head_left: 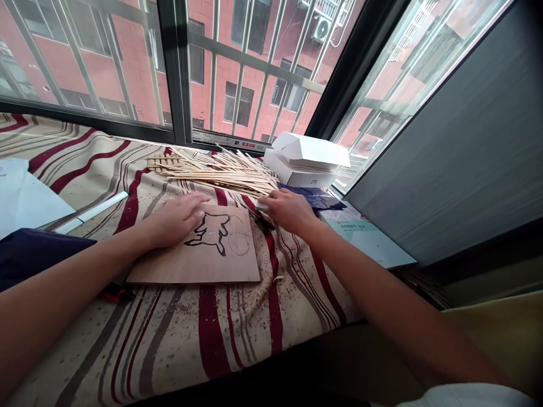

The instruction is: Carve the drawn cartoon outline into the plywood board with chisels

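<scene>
The left grip (176, 219) lies released, flat on a tan wooden board (169, 268) inked in black — the right grip (288, 210) (curled, whether it holds anything hidden) sits just below a heap of pale wooden sticks (224, 172).

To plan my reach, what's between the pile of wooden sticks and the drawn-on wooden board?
Striped cloth flecked with wood shavings, seen in the head view.

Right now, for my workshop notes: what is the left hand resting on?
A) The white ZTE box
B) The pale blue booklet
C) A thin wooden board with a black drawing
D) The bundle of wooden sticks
C: the left hand lies on the upper edge of the thin wooden board, just above its black drawing.
</scene>
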{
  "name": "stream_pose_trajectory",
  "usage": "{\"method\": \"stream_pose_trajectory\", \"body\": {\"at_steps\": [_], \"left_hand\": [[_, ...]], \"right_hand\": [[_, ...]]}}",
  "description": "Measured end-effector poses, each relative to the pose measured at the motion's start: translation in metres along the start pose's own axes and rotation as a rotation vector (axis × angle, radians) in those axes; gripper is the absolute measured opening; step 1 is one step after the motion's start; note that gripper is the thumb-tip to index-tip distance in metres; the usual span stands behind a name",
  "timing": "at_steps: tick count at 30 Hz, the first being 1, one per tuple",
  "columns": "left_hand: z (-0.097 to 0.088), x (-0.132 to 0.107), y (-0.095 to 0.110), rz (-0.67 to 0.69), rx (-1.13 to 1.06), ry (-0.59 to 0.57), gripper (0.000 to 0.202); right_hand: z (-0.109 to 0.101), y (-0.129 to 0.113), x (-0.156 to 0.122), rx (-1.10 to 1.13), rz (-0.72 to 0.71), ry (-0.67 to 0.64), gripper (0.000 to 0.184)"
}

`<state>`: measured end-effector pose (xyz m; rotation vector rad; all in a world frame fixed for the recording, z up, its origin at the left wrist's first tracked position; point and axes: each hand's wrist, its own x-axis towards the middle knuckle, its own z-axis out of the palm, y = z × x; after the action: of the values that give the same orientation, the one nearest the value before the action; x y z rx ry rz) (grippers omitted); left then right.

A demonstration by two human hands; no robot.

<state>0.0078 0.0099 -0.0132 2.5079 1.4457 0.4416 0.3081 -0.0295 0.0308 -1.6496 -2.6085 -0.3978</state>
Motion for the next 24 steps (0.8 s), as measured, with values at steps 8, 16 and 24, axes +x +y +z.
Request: {"method": "stream_pose_trajectory", "body": {"at_steps": [8,16,24], "left_hand": [[-0.002,-0.001,0.007,0.027,0.107,-0.08,0.079],[-0.005,-0.008,0.007,0.117,0.038,-0.073,0.071],[-0.004,-0.013,0.007,0.173,-0.067,-0.05,0.058]], "right_hand": [[-0.008,0.038,-0.015,-0.012,0.201,-0.082,0.035],[-0.032,0.028,-0.001,0.88,-0.105,0.117,0.048],[-0.065,-0.028,0.037,1.562,-0.205,0.177,0.053]]}}
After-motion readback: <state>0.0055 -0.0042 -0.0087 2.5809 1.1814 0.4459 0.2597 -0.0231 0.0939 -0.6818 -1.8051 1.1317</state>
